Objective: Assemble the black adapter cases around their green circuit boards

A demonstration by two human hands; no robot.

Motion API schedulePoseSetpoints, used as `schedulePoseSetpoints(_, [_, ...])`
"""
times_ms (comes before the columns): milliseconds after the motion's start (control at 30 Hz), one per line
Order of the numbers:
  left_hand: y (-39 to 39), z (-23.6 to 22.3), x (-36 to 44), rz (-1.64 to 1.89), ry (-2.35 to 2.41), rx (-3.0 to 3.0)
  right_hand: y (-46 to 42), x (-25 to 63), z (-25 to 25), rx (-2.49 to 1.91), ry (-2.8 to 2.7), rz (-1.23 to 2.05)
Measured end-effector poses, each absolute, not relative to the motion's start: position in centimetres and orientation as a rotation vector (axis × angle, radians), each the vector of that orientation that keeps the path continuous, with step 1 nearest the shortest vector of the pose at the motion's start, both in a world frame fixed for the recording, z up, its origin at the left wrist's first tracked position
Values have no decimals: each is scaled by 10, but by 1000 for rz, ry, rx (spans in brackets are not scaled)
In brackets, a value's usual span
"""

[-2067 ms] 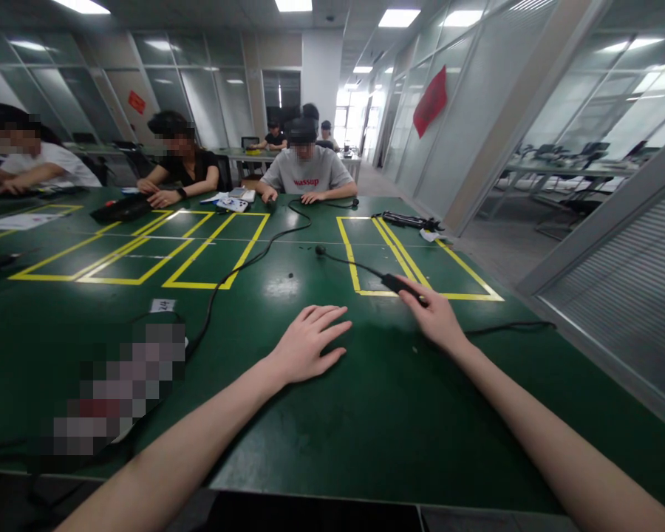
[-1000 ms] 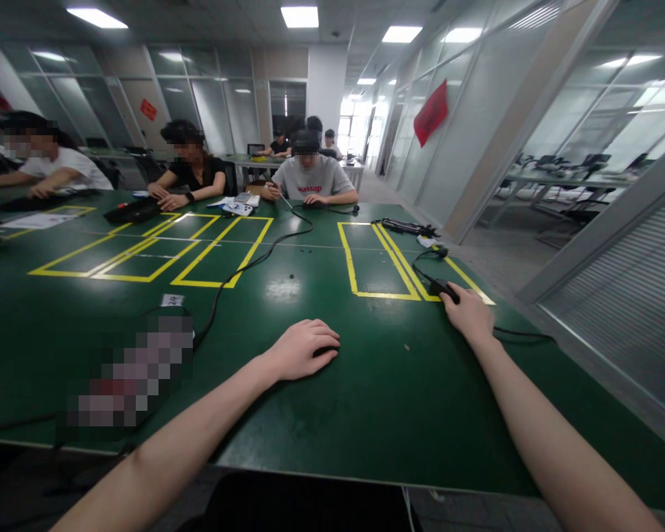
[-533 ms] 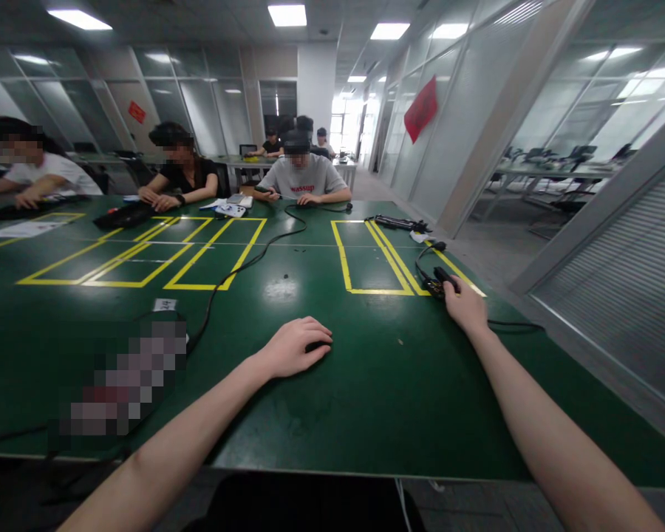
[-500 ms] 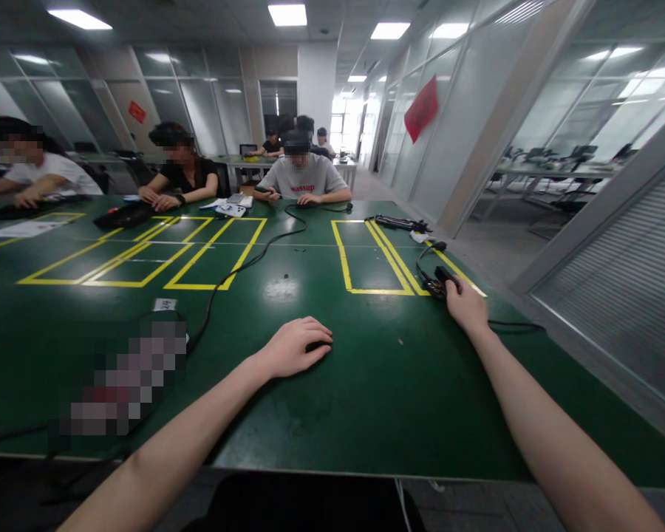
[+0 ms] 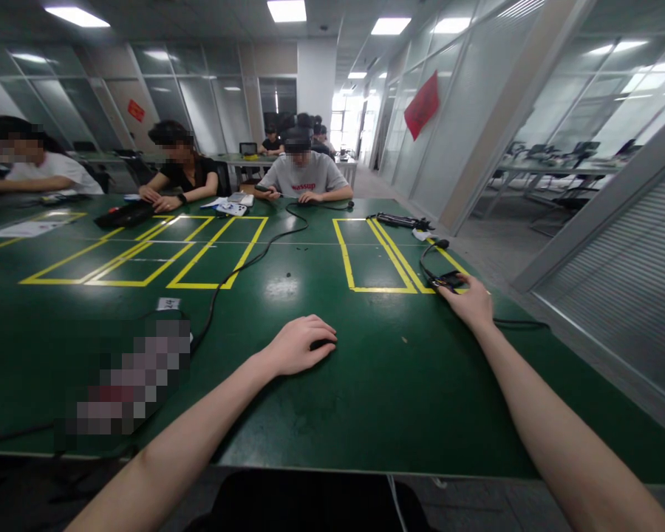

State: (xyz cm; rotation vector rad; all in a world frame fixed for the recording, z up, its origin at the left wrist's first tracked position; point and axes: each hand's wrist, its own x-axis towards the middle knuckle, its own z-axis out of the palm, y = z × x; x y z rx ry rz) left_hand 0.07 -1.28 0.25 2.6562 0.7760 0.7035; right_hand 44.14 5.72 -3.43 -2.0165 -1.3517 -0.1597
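Note:
My left hand (image 5: 299, 346) rests on the green table (image 5: 360, 414), palm down. Its fingers are lightly bent, the thumb is apart from them, and I see nothing held. Out to the right, my right hand (image 5: 473, 301) has its thumb and fingers around a small black device (image 5: 450, 280) at the near end of a yellow-taped strip. The device lies low, at or just above the tabletop, and the hand partly covers it. A black cable (image 5: 425, 255) curves from it to a dark rounded end (image 5: 442, 244).
A blurred-out object (image 5: 136, 377) lies left of my left forearm, beside a small white label (image 5: 169, 304). A long black cable (image 5: 263, 255) crosses the table. Yellow tape (image 5: 382, 290) marks rectangles. A folded black stand (image 5: 402, 221) lies far right. Several people sit across.
My right hand has turned and its fingers have spread wider around the black device, which has gone from standing up to lying lower. My left hand stays in place.

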Motion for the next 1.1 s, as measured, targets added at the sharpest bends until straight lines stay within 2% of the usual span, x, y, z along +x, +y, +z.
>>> schedulePoseSetpoints(533, [-13,2,1,692,773,2665,45,420,-12,-2186,-1370,-174])
schedulePoseSetpoints(1100, [-15,4,0,683,781,2657,40,413,-6,-1999,-1314,-74])
